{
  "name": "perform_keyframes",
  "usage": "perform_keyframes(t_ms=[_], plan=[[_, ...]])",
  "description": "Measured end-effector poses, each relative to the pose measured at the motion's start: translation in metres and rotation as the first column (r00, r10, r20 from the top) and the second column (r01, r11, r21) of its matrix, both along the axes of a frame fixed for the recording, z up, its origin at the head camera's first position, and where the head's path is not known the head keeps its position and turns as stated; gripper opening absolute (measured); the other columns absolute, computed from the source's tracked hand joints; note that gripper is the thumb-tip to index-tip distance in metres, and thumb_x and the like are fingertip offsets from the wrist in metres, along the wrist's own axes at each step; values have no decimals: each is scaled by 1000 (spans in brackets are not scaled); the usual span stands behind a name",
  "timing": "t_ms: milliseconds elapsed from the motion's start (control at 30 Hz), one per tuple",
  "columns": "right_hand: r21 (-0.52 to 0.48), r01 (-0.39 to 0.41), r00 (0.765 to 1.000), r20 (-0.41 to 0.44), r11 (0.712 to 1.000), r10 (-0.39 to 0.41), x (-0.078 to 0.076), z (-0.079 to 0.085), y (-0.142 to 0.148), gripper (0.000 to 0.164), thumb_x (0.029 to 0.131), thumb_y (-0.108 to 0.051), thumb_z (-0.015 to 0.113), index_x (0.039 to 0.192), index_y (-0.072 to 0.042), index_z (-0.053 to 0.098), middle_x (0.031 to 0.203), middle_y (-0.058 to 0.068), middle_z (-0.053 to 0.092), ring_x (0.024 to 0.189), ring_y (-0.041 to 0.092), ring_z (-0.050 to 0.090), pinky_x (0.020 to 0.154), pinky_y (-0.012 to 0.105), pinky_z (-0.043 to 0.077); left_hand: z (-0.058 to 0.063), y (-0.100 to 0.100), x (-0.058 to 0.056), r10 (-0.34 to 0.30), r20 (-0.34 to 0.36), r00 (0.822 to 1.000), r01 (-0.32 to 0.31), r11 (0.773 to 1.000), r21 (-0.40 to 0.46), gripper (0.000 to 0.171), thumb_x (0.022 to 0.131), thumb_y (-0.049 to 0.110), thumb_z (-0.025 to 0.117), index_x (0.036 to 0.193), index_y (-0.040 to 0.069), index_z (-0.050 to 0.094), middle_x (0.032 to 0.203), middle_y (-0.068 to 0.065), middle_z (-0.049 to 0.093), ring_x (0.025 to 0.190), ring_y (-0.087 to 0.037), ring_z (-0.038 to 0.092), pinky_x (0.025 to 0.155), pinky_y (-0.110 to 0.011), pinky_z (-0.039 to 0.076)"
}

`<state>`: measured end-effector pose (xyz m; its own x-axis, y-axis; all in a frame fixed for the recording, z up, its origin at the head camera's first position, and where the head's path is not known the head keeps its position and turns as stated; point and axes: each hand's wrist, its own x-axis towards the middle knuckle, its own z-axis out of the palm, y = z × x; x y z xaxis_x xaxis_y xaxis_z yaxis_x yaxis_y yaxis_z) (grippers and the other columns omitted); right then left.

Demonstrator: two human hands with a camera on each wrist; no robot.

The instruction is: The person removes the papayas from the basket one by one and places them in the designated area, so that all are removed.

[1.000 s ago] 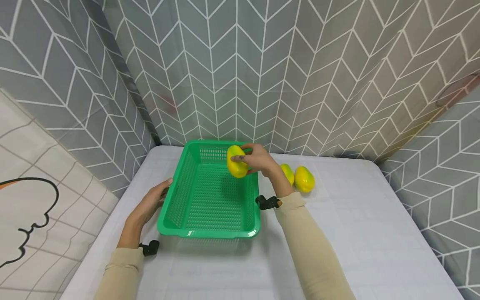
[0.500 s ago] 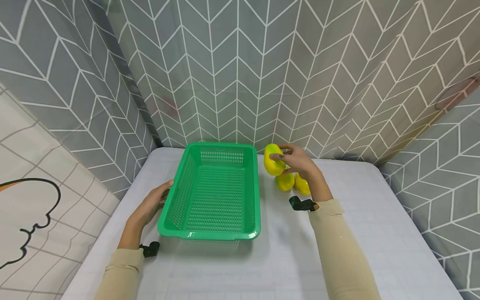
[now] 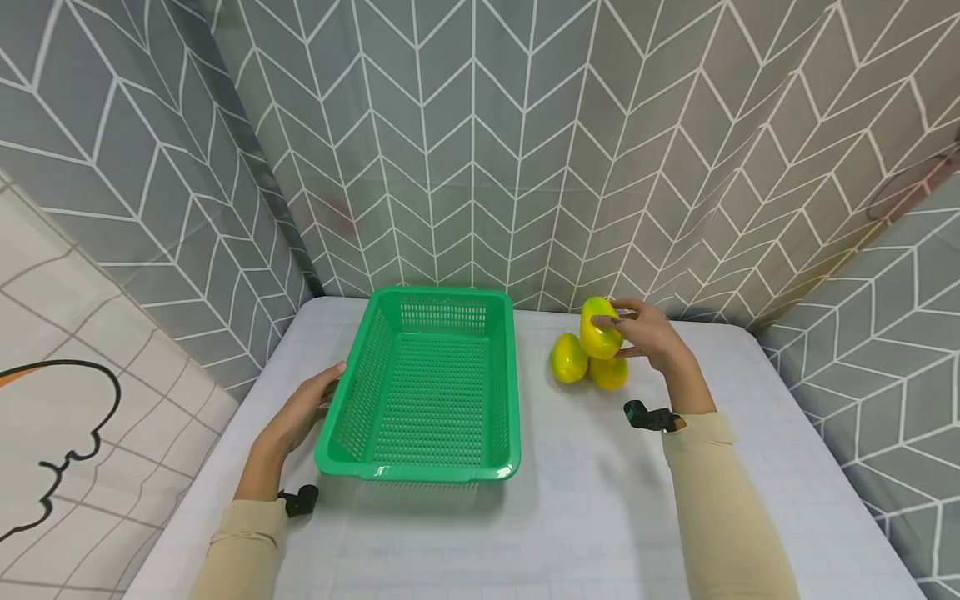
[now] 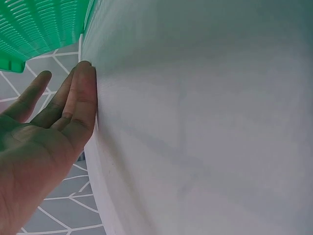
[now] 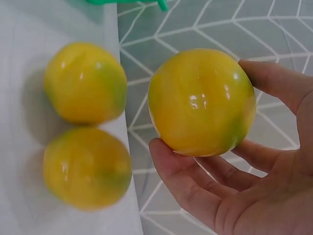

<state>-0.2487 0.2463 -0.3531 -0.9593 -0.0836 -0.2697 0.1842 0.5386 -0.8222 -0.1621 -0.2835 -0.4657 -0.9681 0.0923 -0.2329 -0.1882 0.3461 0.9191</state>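
Observation:
My right hand (image 3: 647, 335) holds a glossy yellow-green mango (image 3: 600, 329) between thumb and fingers, raised above the table. In the right wrist view, the held mango (image 5: 201, 102) is clear of two others, and the fingers cup it from one side. Those two lie side by side on the table: the left mango (image 3: 568, 358) and the right mango (image 3: 608, 373), partly hidden behind the held one. At the left long side of the green plastic basket (image 3: 417, 471) is my left hand (image 3: 300, 408). In the left wrist view, its fingers (image 4: 83, 103) are extended, close to the basket; contact cannot be told.
The basket's perforated floor (image 3: 431, 400) shows nothing lying on it. A white cloth (image 3: 592, 517) covers the table. Grey chevron-patterned curtains (image 3: 480, 150) hang behind and at the sides. Each wrist carries a small black camera (image 3: 302, 500).
My right hand has carried the mango rightward from over the basket to above the two other mangoes. My left hand and the basket have stayed in place.

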Motion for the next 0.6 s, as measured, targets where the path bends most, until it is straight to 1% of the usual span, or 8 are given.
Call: perform_keyframes(t_ms=[133,267,333,467,600], plan=[[15,11,1000,-4,1000,-11,3,-2,15,83,106,-39,64,168,-4,23,172,31,22,153,52,36,107,55,57,0,1,0,4,2,1000,-4,1000,0,82,110,67,30,158,1,44,158,-27,50,147,-44,47,121,-68,35],[51,34,999,-6,998,-34,6,-5,26,85,105,-42,64,168,-3,22,171,32,25,150,52,40,101,50,61,0,0,1,3,-2,1000,-3,1000,5,81,111,66,30,157,1,45,158,-27,50,148,-45,46,121,-68,35],[66,43,999,-5,997,-42,6,-7,32,86,106,-44,63,168,-2,21,169,33,27,149,51,42,102,50,61,0,0,1,2,-3,1000,-2,1000,6,81,111,65,30,158,1,44,158,-27,49,149,-45,45,122,-69,34],[81,59,998,-8,995,-58,7,-10,45,85,106,-43,62,168,-1,22,166,35,30,147,52,42,107,55,57,0,0,2,5,-2,1000,-5,1000,5,82,111,66,30,157,0,45,157,-27,50,149,-44,45,122,-70,33],[104,81,997,-8,991,-80,9,-13,57,83,107,-41,61,167,1,23,163,36,33,142,51,45,107,56,57,0,0,2,10,3,1000,-10,1000,-1,83,110,67,29,155,0,47,154,-27,53,147,-43,47,123,-70,32]])
